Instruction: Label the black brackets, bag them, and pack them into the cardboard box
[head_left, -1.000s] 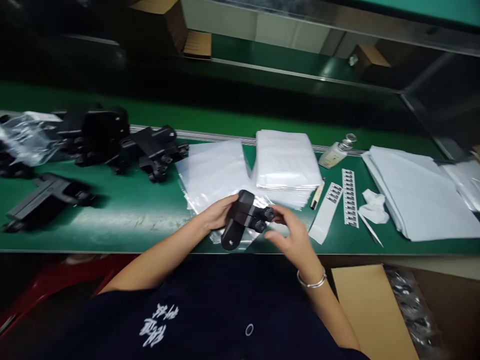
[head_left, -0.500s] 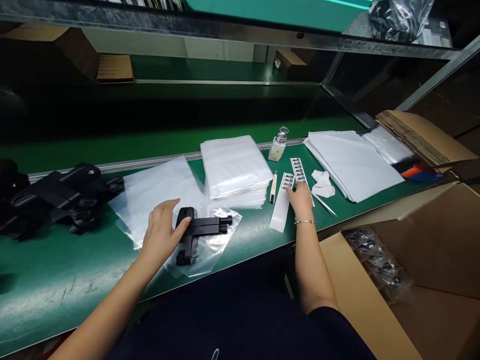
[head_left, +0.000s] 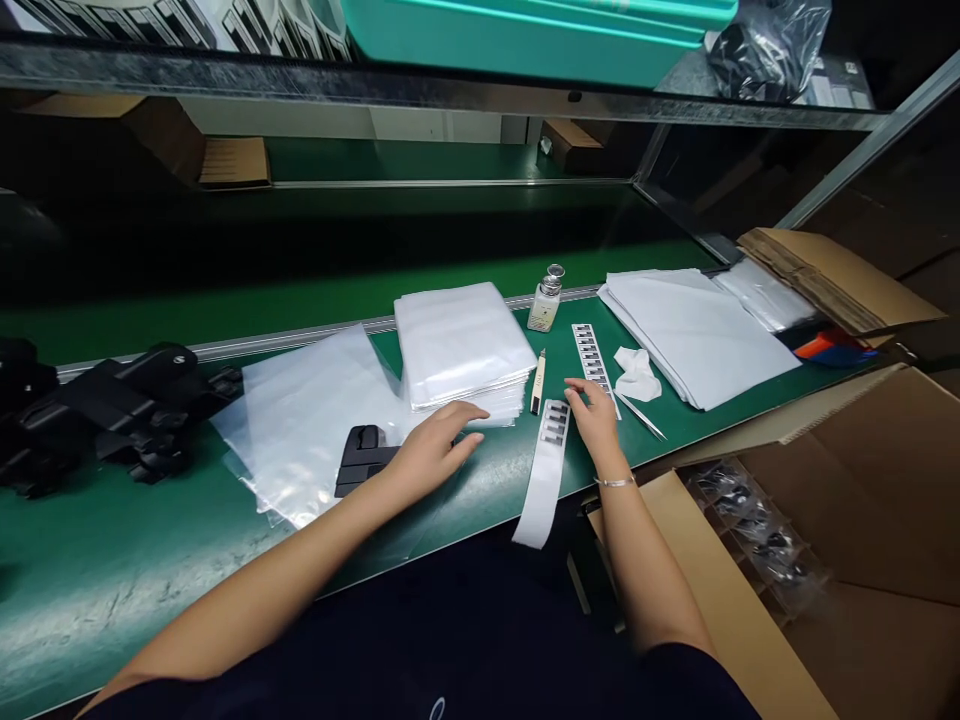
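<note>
My left hand (head_left: 435, 448) lies flat with fingers stretched out, reaching over a black plastic part (head_left: 358, 458) that rests on a clear plastic bag (head_left: 315, 420). Its fingertips point toward the stack of white bags (head_left: 461, 343). My right hand (head_left: 596, 415) rests on the green bench, fingers spread, touching a strip of small labels (head_left: 553, 425) on a long white backing that hangs over the bench edge. A second label strip (head_left: 589, 350) lies just beyond it.
Several black parts (head_left: 112, 405) pile at the left. A small bottle (head_left: 545, 298), a pen-like tool (head_left: 538, 381), tweezers (head_left: 640, 415), a white cloth (head_left: 636, 372) and white sheets (head_left: 694, 330) lie right. An open cardboard box (head_left: 787, 560) with bagged parts stands below right.
The left hand let go of the black part and slid right over it toward the bag stack. The right hand pulled the label strip nearer, so its backing now overhangs the edge.
</note>
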